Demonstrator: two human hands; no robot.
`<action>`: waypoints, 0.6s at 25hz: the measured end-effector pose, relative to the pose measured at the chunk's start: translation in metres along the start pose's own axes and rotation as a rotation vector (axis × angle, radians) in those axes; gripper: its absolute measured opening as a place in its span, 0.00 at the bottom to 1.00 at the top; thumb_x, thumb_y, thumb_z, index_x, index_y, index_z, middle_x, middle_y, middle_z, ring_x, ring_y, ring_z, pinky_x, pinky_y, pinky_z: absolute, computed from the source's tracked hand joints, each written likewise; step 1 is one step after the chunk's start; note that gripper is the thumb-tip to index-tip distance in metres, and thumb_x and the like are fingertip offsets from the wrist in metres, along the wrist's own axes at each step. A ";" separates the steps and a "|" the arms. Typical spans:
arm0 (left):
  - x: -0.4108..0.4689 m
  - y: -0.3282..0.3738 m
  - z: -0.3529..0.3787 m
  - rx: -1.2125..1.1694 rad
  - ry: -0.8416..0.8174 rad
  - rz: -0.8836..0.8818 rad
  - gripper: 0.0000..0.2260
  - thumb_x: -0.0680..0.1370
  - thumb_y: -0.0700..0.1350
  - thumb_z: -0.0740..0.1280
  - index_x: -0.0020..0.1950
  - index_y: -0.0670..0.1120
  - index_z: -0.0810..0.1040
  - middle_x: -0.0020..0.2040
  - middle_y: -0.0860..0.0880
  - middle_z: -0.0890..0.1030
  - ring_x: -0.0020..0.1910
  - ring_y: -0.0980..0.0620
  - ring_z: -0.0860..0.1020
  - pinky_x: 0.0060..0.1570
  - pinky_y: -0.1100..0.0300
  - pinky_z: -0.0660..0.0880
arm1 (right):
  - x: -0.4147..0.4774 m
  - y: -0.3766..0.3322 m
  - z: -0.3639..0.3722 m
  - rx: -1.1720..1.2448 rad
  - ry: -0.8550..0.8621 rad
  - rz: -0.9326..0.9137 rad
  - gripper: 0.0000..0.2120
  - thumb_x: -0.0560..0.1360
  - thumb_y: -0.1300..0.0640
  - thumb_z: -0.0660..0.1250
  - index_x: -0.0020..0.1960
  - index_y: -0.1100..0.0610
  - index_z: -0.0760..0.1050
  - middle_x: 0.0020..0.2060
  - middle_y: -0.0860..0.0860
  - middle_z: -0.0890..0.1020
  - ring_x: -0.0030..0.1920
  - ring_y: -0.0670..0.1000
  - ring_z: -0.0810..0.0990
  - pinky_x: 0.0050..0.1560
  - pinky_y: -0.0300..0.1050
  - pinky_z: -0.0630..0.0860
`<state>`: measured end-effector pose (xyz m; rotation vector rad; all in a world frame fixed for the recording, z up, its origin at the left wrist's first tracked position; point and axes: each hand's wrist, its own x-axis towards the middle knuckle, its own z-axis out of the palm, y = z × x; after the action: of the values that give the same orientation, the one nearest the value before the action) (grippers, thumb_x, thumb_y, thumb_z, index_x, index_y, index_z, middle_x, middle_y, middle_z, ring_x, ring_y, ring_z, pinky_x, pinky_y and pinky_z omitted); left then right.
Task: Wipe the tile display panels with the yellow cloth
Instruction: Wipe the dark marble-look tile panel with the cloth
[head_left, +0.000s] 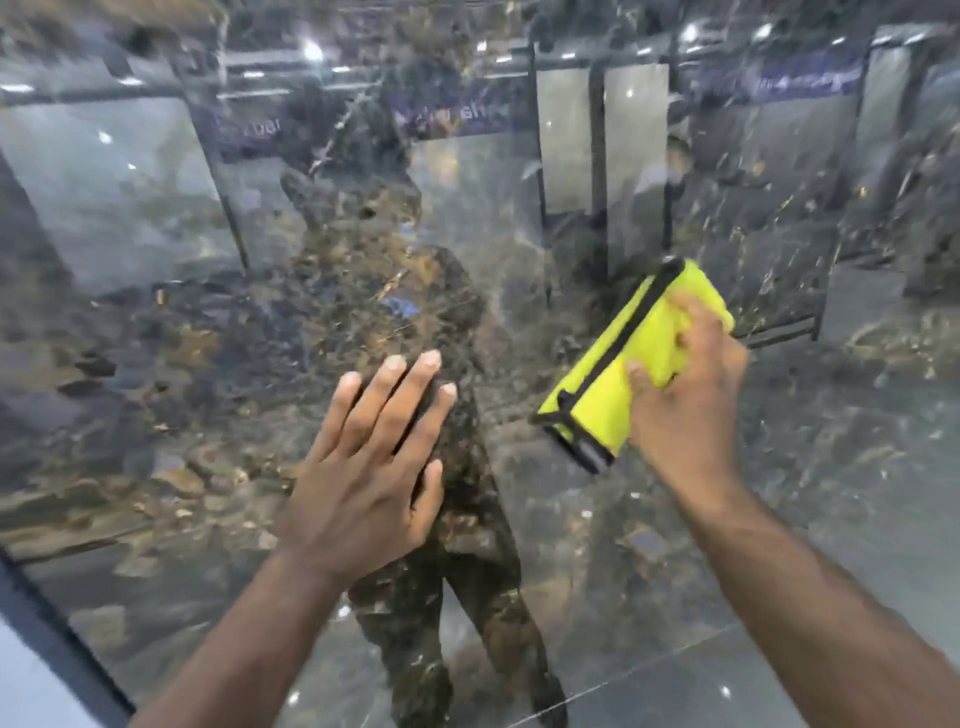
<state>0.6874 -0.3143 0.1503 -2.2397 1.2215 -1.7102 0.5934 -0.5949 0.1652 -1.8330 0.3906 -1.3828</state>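
tile panel (156, 389): free leftward | left hand (363, 483) centre | yellow cloth (623, 374) right

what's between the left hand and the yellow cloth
Only bare glossy tile panel lies between the left hand and the yellow cloth, as the head view shows.

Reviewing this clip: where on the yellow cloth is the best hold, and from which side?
On the yellow cloth, probably the thick folded side, approached from the right, as the right hand does now; that leaves the long black-trimmed edge free against the tile panel.
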 end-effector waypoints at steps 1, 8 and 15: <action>-0.016 -0.010 -0.005 0.024 0.008 -0.034 0.31 0.80 0.51 0.69 0.84 0.46 0.70 0.86 0.42 0.61 0.86 0.41 0.59 0.84 0.38 0.54 | -0.008 0.009 0.000 -0.056 0.038 0.057 0.34 0.75 0.69 0.70 0.79 0.53 0.67 0.67 0.59 0.69 0.67 0.60 0.72 0.75 0.49 0.66; -0.068 -0.068 -0.033 0.024 -0.015 -0.085 0.31 0.80 0.51 0.69 0.84 0.46 0.70 0.87 0.43 0.62 0.85 0.40 0.61 0.83 0.35 0.56 | -0.117 -0.079 0.071 -0.046 -0.221 -0.291 0.36 0.74 0.70 0.68 0.78 0.47 0.68 0.65 0.49 0.63 0.63 0.46 0.68 0.73 0.34 0.63; -0.116 -0.102 -0.058 0.012 -0.070 -0.162 0.32 0.79 0.50 0.69 0.83 0.46 0.71 0.86 0.42 0.62 0.85 0.39 0.61 0.82 0.32 0.55 | -0.125 -0.083 0.077 -0.127 -0.013 -0.018 0.37 0.74 0.64 0.74 0.79 0.46 0.68 0.70 0.60 0.66 0.66 0.58 0.70 0.70 0.46 0.65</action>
<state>0.6862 -0.1501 0.1316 -2.4289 1.0387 -1.6692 0.6018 -0.4288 0.1363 -1.9517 0.4650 -1.3851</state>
